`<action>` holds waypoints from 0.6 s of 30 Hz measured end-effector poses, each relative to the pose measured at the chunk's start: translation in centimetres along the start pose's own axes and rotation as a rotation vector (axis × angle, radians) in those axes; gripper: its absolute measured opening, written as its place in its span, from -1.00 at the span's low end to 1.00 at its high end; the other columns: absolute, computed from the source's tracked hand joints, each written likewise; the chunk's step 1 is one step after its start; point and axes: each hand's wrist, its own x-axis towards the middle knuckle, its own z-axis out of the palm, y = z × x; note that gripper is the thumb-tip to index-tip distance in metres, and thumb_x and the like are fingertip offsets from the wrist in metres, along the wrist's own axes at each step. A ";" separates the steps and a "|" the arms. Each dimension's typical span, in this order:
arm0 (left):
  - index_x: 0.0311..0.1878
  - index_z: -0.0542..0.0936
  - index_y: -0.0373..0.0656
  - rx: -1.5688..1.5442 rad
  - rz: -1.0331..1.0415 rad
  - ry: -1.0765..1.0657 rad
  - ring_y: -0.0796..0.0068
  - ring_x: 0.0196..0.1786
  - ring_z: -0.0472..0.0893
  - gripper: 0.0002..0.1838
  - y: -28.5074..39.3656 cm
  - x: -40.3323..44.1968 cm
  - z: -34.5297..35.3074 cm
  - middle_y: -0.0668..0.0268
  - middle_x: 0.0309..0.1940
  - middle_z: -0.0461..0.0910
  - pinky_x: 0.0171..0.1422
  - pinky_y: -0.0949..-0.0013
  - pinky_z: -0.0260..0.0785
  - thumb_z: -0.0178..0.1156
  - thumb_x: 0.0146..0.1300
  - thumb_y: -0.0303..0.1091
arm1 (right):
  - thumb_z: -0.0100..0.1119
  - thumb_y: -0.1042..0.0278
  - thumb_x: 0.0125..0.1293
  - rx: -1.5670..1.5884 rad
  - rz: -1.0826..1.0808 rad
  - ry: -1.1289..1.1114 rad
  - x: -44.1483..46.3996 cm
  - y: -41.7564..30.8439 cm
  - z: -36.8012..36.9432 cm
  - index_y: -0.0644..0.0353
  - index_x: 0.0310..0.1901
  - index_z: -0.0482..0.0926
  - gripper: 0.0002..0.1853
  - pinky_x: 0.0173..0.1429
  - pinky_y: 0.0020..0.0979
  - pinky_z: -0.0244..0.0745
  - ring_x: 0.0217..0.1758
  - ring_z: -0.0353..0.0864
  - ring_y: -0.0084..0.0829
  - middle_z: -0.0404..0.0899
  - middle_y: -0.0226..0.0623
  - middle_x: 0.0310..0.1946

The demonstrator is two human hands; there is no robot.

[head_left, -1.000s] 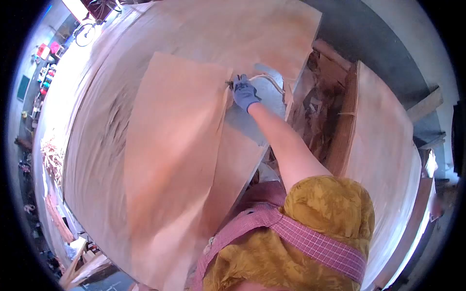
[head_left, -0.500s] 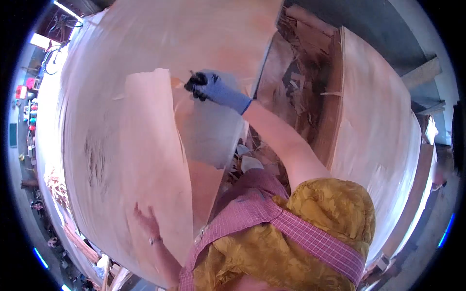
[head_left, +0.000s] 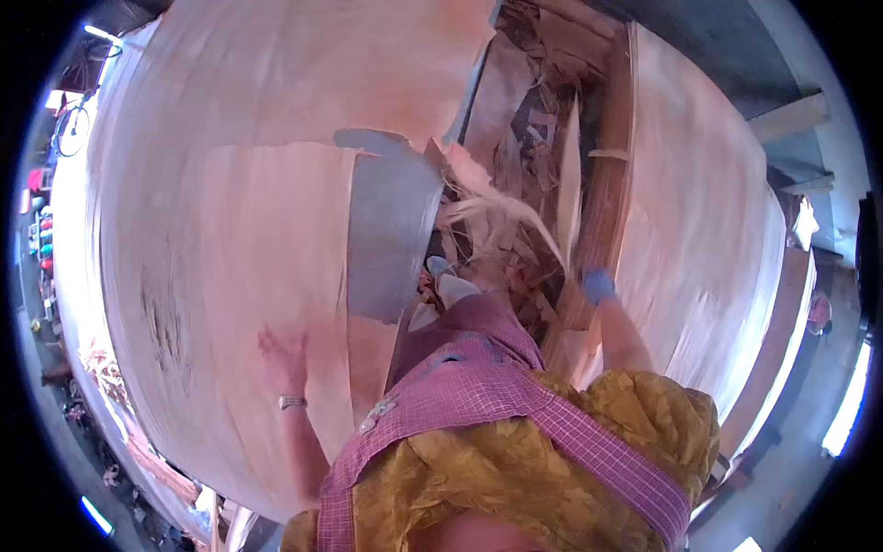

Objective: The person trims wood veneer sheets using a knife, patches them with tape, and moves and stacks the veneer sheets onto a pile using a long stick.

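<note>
My bare left hand point(head_left: 287, 361), with a watch on its wrist, is over a pale wood veneer sheet point(head_left: 276, 239) with its fingers spread, holding nothing. My right hand point(head_left: 598, 285), in a blue glove with dark fingers, is low beside the wooden edge of the right-hand stack. A torn veneer strip point(head_left: 520, 207) trails in a curve from the ragged sheet edge to its fingers, which look closed on the strip's end but are blurred and partly lost against the dark gap. Between the veneer pieces on the left stack, a grey patch point(head_left: 391, 230) shows.
A second veneer stack point(head_left: 699, 212) stands on my right, with a wooden beam point(head_left: 612, 184) along its near side. Torn veneer scraps point(head_left: 529, 248) litter the gap between the stacks, around my shoes point(head_left: 453, 285). A bicycle point(head_left: 72, 129) is far off at upper left.
My right hand has swept from the left stack down and right to the right stack's edge, with a veneer strip trailing. More of the grey patch shows. My left hand has shifted slightly upward.
</note>
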 end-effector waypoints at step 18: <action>0.37 0.17 -0.27 -0.301 -0.333 0.188 0.00 0.25 0.37 -0.03 -7.8 -15.5 8.8 -0.06 0.27 0.28 0.25 -0.14 0.22 0.41 0.03 0.06 | 0.14 0.20 0.31 0.481 -0.845 0.722 -4.4 -29.6 -35.6 0.06 0.14 0.51 -0.62 0.08 -0.24 0.56 0.11 0.55 -0.19 0.50 -0.16 0.14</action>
